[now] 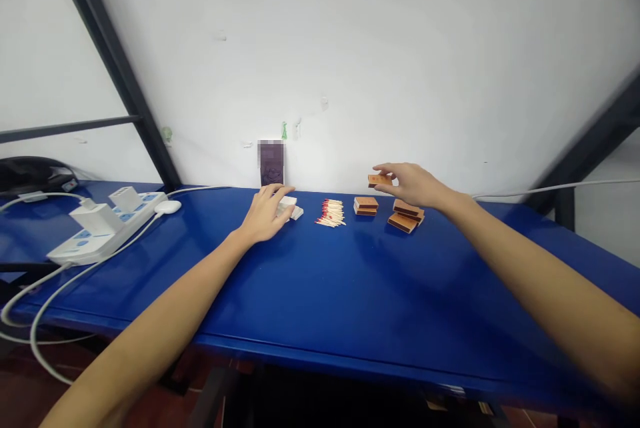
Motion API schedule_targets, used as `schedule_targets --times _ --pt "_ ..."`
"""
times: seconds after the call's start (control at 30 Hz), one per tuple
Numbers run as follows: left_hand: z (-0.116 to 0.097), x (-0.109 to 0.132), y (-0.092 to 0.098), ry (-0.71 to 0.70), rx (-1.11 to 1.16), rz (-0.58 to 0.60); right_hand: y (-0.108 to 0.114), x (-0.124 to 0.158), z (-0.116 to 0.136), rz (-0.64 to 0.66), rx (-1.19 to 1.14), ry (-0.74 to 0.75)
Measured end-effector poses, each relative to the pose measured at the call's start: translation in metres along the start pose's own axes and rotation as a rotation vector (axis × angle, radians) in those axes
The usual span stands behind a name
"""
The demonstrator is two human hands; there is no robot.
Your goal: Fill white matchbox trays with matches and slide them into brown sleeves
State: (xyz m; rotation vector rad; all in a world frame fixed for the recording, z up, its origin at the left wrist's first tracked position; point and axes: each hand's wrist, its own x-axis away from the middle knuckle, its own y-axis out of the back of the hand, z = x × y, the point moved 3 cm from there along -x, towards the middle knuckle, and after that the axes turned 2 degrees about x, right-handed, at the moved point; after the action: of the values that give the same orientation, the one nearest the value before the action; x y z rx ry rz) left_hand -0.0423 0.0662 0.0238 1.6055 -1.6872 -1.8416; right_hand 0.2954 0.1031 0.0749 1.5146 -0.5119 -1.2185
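My right hand [411,185] is raised over the back of the table, thumb and fingers pinching an orange-brown matchbox [379,180]. Below it lies a loose pile of matchboxes [403,222], some tilted on others. Left of that pile, two matchboxes [367,203] are stacked neatly. Red-tipped matches [331,213] lie in a heap between the stack and my left hand [266,213]. That hand reaches over small white matchbox trays [296,213], fingers spread and thumb apart; it partly hides them, and I cannot tell how firmly it touches them.
A dark purple card or box [272,165] stands against the white wall behind my left hand. On the left, a white power strip [107,228] holds plugs, with white cables [55,295] looping over the edge of the blue table [320,288]. Dark metal posts [120,75] flank both sides.
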Motion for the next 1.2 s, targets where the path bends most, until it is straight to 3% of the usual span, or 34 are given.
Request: schedule_targets --times 0.1,0.3,0.47,0.63,0.73,0.8,0.87,0.97,1.03,1.1,1.2 --pt "0.020 0.001 -0.011 0.123 -0.012 0.056 -0.017 -0.013 -0.013 0.151 0.007 0.032" --pt "0.024 0.002 -0.021 0.180 0.060 0.155 -0.036 -0.014 -0.008 0.316 -0.013 0.020" --pt "0.029 0.002 -0.025 0.122 0.102 0.106 -0.020 -0.006 -0.005 0.344 -0.053 -0.003" --pt "0.029 0.000 -0.022 0.093 0.130 0.015 -0.001 0.014 -0.033 0.414 0.076 -0.099" --pt "0.013 0.000 -0.012 0.060 0.146 -0.108 0.000 0.029 -0.048 0.402 0.078 -0.091" --pt "-0.007 0.002 -0.005 -0.010 0.157 -0.129 -0.001 0.036 -0.051 0.350 0.084 -0.064" --pt "-0.033 0.006 -0.003 -0.113 0.195 -0.035 -0.002 0.042 -0.048 0.308 0.101 -0.033" --pt "-0.071 0.016 -0.009 -0.315 0.263 0.269 -0.001 0.046 -0.039 0.263 0.131 -0.002" --pt "-0.085 0.023 -0.012 -0.380 0.307 0.429 0.000 0.047 -0.035 0.234 0.157 0.007" --pt "-0.088 0.026 -0.014 -0.387 0.340 0.476 -0.001 0.046 -0.036 0.248 0.180 -0.002" --pt "-0.077 0.022 -0.015 -0.307 0.338 0.377 -0.001 0.044 -0.038 0.257 0.181 -0.020"
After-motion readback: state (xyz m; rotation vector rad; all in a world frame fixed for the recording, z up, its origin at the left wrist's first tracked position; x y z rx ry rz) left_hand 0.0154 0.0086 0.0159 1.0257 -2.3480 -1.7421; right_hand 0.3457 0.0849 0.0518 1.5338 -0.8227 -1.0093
